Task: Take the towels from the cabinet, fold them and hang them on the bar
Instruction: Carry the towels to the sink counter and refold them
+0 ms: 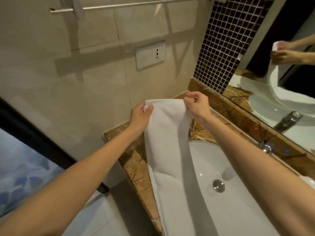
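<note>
A long white towel (167,133) hangs in a narrow folded strip from both of my hands, its lower part draped over the left rim of the sink and down out of view. My left hand (140,116) pinches the towel's top left corner. The top right corner is pinched by my right hand (197,103). Both hands are raised above the brown marble counter (134,157). The metal towel bar (119,5) runs along the tiled wall high above, bare where visible. The cabinet is not in view.
A white sink (209,160) with a metal drain (218,185) lies below my right arm. The faucet (266,147) stands at the right by a mirror (279,92). A wall socket (150,55) sits under the bar. A dark door frame (34,133) slants at the left.
</note>
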